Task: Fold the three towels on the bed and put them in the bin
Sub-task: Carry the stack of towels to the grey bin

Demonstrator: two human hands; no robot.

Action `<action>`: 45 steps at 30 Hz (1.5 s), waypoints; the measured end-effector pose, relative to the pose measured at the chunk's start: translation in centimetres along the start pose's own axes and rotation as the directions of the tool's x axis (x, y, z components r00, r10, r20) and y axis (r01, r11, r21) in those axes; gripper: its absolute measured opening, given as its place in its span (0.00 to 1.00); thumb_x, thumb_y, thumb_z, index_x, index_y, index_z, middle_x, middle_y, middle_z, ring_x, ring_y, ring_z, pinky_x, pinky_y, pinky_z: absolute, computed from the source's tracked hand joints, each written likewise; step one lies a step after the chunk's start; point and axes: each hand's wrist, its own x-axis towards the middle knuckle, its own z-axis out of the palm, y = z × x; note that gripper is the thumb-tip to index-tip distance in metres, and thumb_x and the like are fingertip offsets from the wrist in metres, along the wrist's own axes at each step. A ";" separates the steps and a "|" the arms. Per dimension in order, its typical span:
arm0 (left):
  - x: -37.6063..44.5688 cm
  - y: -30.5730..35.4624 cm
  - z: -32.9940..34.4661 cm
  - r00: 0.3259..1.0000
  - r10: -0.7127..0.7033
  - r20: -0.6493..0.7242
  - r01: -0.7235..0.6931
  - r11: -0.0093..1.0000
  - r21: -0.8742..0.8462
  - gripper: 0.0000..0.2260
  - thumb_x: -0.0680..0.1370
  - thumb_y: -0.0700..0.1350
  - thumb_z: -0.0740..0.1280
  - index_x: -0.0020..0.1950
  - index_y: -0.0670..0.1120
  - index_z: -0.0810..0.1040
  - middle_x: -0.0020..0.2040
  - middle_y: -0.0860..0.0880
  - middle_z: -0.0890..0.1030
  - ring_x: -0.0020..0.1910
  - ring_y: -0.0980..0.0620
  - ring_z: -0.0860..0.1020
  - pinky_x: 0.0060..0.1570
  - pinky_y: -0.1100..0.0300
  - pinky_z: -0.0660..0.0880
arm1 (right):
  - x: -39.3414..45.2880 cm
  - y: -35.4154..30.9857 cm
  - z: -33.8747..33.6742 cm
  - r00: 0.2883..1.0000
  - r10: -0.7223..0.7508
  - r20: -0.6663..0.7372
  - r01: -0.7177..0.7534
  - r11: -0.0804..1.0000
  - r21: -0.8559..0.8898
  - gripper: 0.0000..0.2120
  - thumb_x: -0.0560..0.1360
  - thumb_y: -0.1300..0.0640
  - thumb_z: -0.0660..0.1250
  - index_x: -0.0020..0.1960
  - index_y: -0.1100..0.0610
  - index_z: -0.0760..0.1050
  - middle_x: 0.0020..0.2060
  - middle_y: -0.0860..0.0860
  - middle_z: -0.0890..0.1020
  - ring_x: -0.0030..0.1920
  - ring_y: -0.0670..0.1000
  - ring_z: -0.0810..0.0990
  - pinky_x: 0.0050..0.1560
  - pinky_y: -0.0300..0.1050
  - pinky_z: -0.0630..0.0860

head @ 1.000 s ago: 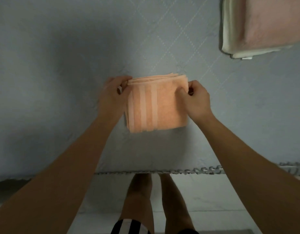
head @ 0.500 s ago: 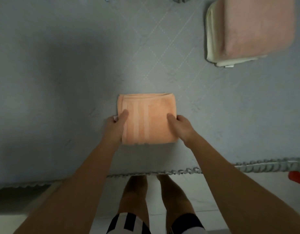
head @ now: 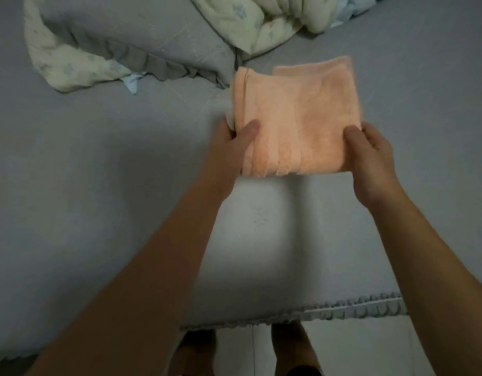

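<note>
Open bed (head: 85, 199) from 6 to 9 o'clock. Blocked at 11 by pillow (head: 142, 36), at 12 by rumpled quilt (head: 264, 20).

Most of each hand's fingers disappear beneath the folded orange towel (head: 296, 123), leaving only the thumbs on top. A second, pinker towel (head: 315, 67) peeks out behind it, its bulk covered, and a sliver of white cloth (head: 229, 121) shows at the left hand (head: 229, 150). The crumpled pale blanket (head: 250, 20) and grey pillow (head: 142, 33) run off the top edge. The person's feet (head: 288, 346) are half cut off at the bottom, beyond the bed's frilled hem (head: 342, 308). The whole view is soft with blur.
</note>
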 end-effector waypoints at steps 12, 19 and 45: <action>13.2 -6.4 8.3 0.934 -0.252 -0.253 0.288 0.951 0.115 0.35 0.72 0.52 0.74 0.74 0.40 0.64 0.68 0.40 0.75 0.62 0.41 0.77 0.61 0.44 0.75 | 18.5 6.5 -5.9 0.946 0.214 0.244 -0.086 0.891 -0.445 0.49 0.66 0.28 0.64 0.79 0.52 0.55 0.76 0.55 0.62 0.73 0.58 0.66 0.72 0.57 0.64; 13.2 -8.7 7.2 0.909 -0.410 0.075 0.402 0.910 0.099 0.23 0.75 0.65 0.61 0.64 0.54 0.77 0.48 0.54 0.86 0.41 0.56 0.84 0.42 0.58 0.75 | 22.0 11.1 -6.8 0.803 0.255 0.538 -0.122 0.955 -0.272 0.54 0.57 0.20 0.64 0.74 0.50 0.63 0.67 0.47 0.76 0.63 0.49 0.78 0.68 0.54 0.71; -13.8 -22.1 36.5 0.627 -0.680 0.380 0.500 0.726 0.473 0.33 0.65 0.58 0.75 0.66 0.45 0.76 0.56 0.47 0.84 0.54 0.50 0.83 0.49 0.56 0.79 | -16.2 22.8 -42.7 0.841 0.536 -0.071 -0.442 0.757 0.480 0.34 0.67 0.34 0.69 0.68 0.49 0.73 0.56 0.48 0.84 0.55 0.50 0.83 0.56 0.49 0.79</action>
